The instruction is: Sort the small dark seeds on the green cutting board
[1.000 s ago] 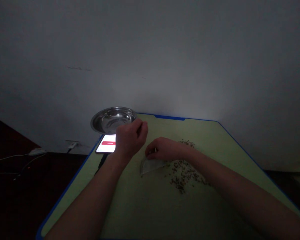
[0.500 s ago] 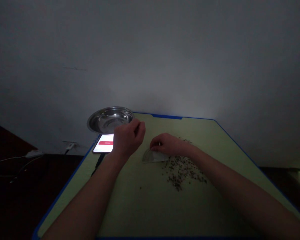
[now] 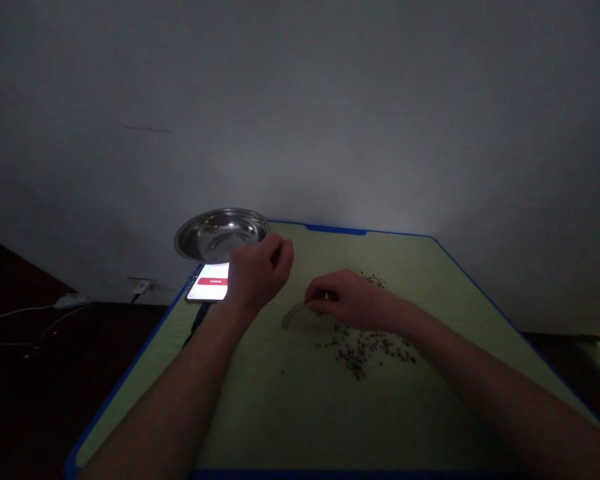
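My right hand (image 3: 345, 298) is closed in a pinch at the upper edge of a clear half-round protractor (image 3: 294, 316), whose right part is hidden behind the fingers. Small dark grains (image 3: 360, 350), perhaps beans or seeds, lie scattered on the table beside and below that hand. My left hand (image 3: 261, 273) is curled into a loose fist in front of a shiny metal bowl (image 3: 205, 237). Its fingertips face away from me, so anything in them is hidden.
The pale green table (image 3: 280, 427) has a blue rim. A lit phone (image 3: 210, 283) lies at its left edge below the bowl, partly behind my left wrist, with a dark cable (image 3: 197, 323) near it. A grey wall (image 3: 330, 120) stands behind; a wall socket (image 3: 143, 287) is at left.
My right hand has shifted slightly with the protractor, which appears more tilted and blurred. A few grains now lie further left. My left hand stays almost in place.
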A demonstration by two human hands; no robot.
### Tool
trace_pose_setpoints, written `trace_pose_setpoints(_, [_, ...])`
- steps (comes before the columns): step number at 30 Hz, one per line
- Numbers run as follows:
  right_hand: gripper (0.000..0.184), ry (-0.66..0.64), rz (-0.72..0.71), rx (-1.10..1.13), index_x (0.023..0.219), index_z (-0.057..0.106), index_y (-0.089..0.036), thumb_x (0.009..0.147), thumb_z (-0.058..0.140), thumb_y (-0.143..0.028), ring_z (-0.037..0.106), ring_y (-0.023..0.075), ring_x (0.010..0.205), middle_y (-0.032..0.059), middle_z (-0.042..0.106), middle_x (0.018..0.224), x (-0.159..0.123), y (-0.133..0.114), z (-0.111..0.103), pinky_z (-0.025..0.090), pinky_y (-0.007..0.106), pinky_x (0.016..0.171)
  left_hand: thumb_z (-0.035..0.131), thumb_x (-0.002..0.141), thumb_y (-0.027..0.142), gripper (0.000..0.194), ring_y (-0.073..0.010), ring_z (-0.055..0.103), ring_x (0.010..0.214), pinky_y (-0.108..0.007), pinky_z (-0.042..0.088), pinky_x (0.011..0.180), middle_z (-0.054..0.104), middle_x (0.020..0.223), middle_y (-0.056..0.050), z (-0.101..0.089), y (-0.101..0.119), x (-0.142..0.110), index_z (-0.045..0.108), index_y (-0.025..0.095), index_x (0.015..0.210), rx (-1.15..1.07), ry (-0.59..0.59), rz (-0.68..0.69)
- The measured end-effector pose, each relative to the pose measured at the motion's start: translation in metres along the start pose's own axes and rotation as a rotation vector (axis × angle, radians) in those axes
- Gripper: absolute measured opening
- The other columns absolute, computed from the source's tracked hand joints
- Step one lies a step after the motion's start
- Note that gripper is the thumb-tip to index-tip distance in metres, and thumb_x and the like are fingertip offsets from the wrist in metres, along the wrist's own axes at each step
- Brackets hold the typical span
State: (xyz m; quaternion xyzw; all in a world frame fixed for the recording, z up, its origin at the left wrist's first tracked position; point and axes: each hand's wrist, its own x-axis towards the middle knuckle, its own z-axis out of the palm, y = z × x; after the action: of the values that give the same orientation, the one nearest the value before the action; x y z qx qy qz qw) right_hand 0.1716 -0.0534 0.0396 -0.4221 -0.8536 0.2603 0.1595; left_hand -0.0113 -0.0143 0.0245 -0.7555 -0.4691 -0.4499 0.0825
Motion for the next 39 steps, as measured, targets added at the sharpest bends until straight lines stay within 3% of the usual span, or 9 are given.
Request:
trace_pose_setpoints(6, [0.011, 0.081, 0.287, -0.033, 0.086, 0.064, -0.023, 0.087, 0.053, -0.024, 0.055, 0.0129, 0.055, -0.0016, 0.064, 0.065, -0.065, -0.007, -0.001, 0.036, 0.025, 0.05, 0.045, 0.087, 0.03, 0.033, -0.0093, 0.038, 0.044, -0.027, 0.026, 0.05, 0.043, 0.046, 0.003, 0.002, 0.0, -0.001, 0.047, 0.019, 0.056, -0.01, -0.016, -0.004])
trace_pose_setpoints(9, [0.012, 0.058, 0.321, -0.066, 0.083, 0.064, -0.026, 0.087, 0.053, -0.027, 0.058, 0.0147, 0.057, -0.0008, 0.067, 0.066, -0.095, -0.012, 0.016, 0.038, 0.027, 0.053, 0.045, 0.087, 0.031, 0.034, -0.0092, 0.037, 0.043, -0.027, 0.026, 0.049, 0.042, 0.046, 0.003, 0.003, 0.0, -0.002, 0.046, 0.02, 0.055, -0.016, -0.028, -0.006])
trace_pose_setpoints(12, [0.016, 0.025, 0.308, -0.103, 0.083, 0.066, -0.028, 0.088, 0.051, -0.029, 0.062, 0.0178, 0.061, 0.0015, 0.069, 0.069, -0.107, -0.015, 0.035, 0.04, 0.03, 0.055, 0.045, 0.086, 0.031, 0.033, -0.0097, 0.038, 0.044, -0.027, 0.026, 0.05, 0.042, 0.046, 0.003, 0.003, 0.001, -0.002, 0.045, 0.02, 0.055, -0.004, -0.037, -0.015])
trace_pose_setpoints(17, [0.019, 0.037, 0.316, -0.23, 0.084, 0.066, -0.027, 0.089, 0.048, -0.029, 0.064, 0.0192, 0.061, 0.0029, 0.07, 0.07, -0.1, -0.01, 0.043, 0.04, 0.032, 0.056, 0.045, 0.086, 0.03, 0.033, -0.0096, 0.038, 0.043, -0.027, 0.026, 0.05, 0.043, 0.046, 0.003, 0.003, 0.002, -0.002, 0.046, 0.02, 0.055, -0.006, -0.05, -0.021])
trace_pose_setpoints(31, [0.022, 0.213, 0.42, -0.548, 0.089, 0.065, -0.021, 0.09, 0.046, -0.031, 0.064, 0.0215, 0.06, 0.0057, 0.071, 0.07, -0.081, 0.038, 0.005, 0.037, 0.031, 0.055, 0.046, 0.086, 0.03, 0.034, -0.0089, 0.036, 0.042, -0.027, 0.025, 0.05, 0.041, 0.046, 0.004, 0.003, 0.001, -0.002, 0.044, 0.02, 0.054, -0.004, -0.055, -0.024])
trace_pose_setpoints(35, [0.023, 0.234, 0.422, -0.509, 0.09, 0.066, -0.021, 0.09, 0.046, -0.031, 0.064, 0.0215, 0.06, 0.0057, 0.071, 0.07, -0.083, 0.044, -0.003, 0.038, 0.03, 0.055, 0.046, 0.086, 0.03, 0.033, -0.0088, 0.035, 0.042, -0.027, 0.024, 0.049, 0.04, 0.045, 0.004, 0.003, 0.001, -0.001, 0.044, 0.019, 0.054, -0.014, -0.055, -0.018])
trace_pose_setpoints(39, [0.021, 0.236, 0.394, -0.366, 0.087, 0.064, -0.02, 0.09, 0.047, -0.031, 0.062, 0.0192, 0.06, 0.0039, 0.071, 0.07, -0.081, 0.031, -0.002, 0.038, 0.029, 0.056, 0.046, 0.086, 0.03, 0.033, -0.0087, 0.034, 0.041, -0.027, 0.024, 0.049, 0.039, 0.045, 0.005, 0.003, 0.001, -0.001, 0.044, 0.02, 0.055, -0.017, -0.054, -0.01])
